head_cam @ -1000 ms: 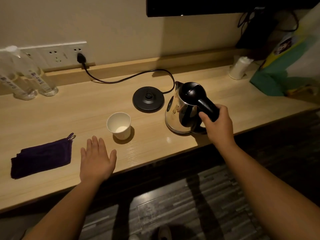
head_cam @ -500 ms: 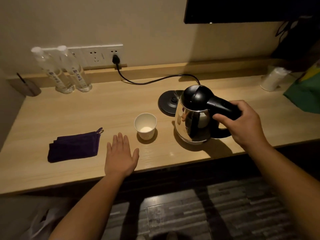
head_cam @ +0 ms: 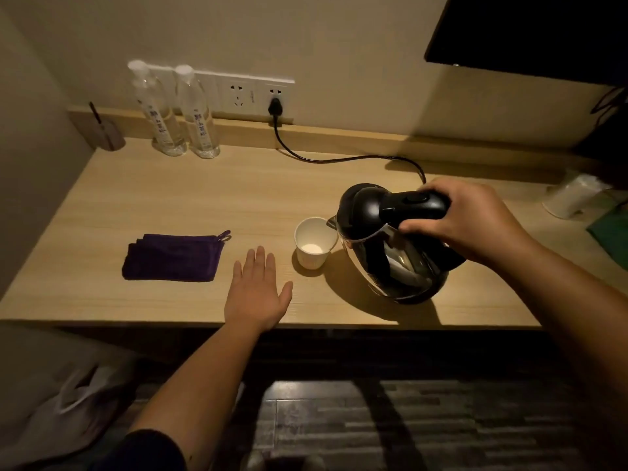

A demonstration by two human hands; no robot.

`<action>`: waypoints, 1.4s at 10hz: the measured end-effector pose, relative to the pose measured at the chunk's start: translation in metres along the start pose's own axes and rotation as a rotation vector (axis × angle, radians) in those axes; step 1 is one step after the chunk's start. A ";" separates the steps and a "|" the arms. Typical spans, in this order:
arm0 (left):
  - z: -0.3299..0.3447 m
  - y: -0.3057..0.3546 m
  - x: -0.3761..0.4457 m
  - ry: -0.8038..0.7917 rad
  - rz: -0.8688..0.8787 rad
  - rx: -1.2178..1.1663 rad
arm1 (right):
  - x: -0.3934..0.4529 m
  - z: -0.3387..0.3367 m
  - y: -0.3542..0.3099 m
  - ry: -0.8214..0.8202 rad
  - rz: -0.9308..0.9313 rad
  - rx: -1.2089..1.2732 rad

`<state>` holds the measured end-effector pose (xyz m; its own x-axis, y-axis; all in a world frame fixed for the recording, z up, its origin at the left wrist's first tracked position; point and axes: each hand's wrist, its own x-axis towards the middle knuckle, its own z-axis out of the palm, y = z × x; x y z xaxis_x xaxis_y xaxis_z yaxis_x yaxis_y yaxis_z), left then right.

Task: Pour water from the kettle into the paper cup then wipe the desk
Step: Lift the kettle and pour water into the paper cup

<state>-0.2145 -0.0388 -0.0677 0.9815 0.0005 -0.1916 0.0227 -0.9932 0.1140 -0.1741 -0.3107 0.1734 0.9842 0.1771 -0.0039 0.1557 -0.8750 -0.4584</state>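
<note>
Tabletop: light wood-grain tabletop (head_cam: pixel 204 198); it carries every item below.
Kettle: polished steel electric kettle with black plastic lid and handle (head_cam: pixel 387 239), right of centre. It is tilted to the left, with the spout (head_cam: pixel 332 223) at the rim of the cup. No stream can be made out.
Kettle handling (judged): rigid. Its weight depends on the fill, which is hidden. The steel wall looks slick and may be hot, so the black handle is the only sensible hold.
Cloth: dark purple folded cloth (head_cam: pixel 171 256), lying flat at the left with nothing touching it. Judged soft and limp; take it from above, bunched in the palm.
Right grip (head_cam: pixel 472 219): clamped over the kettle handle from above, fingers wrapped round it.
Left grip (head_cam: pixel 256 294): fingers straight, palm flat on the tabletop between cloth and cup, touching neither.
Cup: small white paper cup (head_cam: pixel 314 243), upright, just left of the kettle.
Cup handling (judged): light and thin-walled, so easily tipped or crushed. Nothing steadies it, so pour slowly and centrally.
</note>
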 end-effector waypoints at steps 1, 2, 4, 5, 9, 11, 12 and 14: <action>0.000 0.000 0.000 0.001 0.003 -0.002 | 0.006 -0.003 -0.007 -0.040 -0.025 -0.066; 0.000 -0.001 0.000 0.001 0.005 -0.008 | 0.010 -0.006 -0.011 -0.054 -0.039 -0.121; 0.002 -0.001 0.000 0.001 -0.002 -0.023 | 0.019 -0.010 -0.020 -0.098 -0.091 -0.184; 0.002 -0.001 -0.001 -0.001 -0.005 -0.034 | 0.023 -0.008 -0.024 -0.114 -0.121 -0.233; 0.001 -0.001 -0.002 0.013 0.003 -0.036 | 0.032 -0.013 -0.046 -0.162 -0.182 -0.335; 0.001 -0.001 -0.001 0.005 0.002 -0.038 | 0.034 -0.016 -0.052 -0.181 -0.184 -0.362; 0.002 -0.002 -0.001 0.008 0.003 -0.040 | 0.035 -0.015 -0.054 -0.184 -0.190 -0.366; 0.002 -0.002 -0.001 0.014 0.005 -0.036 | 0.035 -0.014 -0.057 -0.183 -0.194 -0.372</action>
<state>-0.2158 -0.0375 -0.0698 0.9842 -0.0026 -0.1772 0.0244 -0.9883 0.1502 -0.1476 -0.2611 0.2123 0.9080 0.4010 -0.1216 0.3882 -0.9143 -0.1160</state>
